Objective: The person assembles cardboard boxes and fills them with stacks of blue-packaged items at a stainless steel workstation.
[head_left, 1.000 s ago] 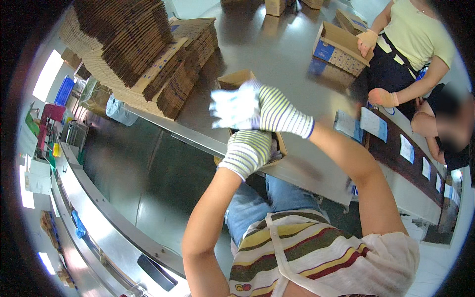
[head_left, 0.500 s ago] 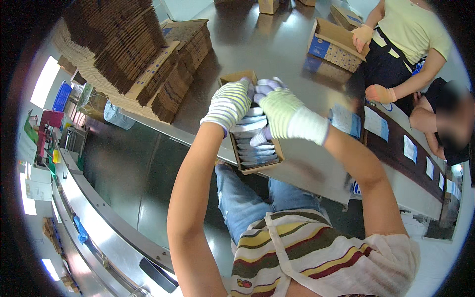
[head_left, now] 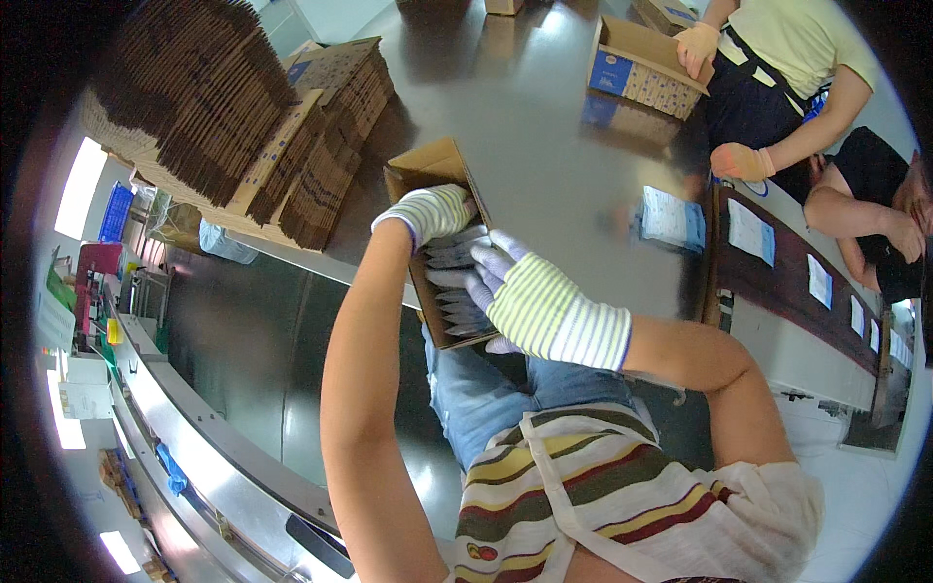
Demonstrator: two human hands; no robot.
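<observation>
An open, long cardboard box [head_left: 428,311] stands tilted at the near edge of the metal table, in front of me. Thin pale packets [head_left: 459,301] stand in a row in its near part. My left hand [head_left: 428,214], in a striped glove, reaches into the box's far half; its fingertips are hidden behind the hand and the packets. At the box's right wall is my right hand [head_left: 554,306], also gloved, its fingers hooked over the rim against the packets and its thumb low on the outer side.
Tall stacks of flattened cartons [head_left: 301,165] fill the table's left. At the far right a co-worker's gloved hand [head_left: 696,49] holds another open box [head_left: 632,83]. White-and-blue packets [head_left: 671,219] lie at the table's right edge, beside a dark conveyor belt [head_left: 792,296] carrying more.
The box has shifted left and turned slightly. My left hand has moved left with it, deeper inside; my right hand has drawn back toward me, onto the right wall.
</observation>
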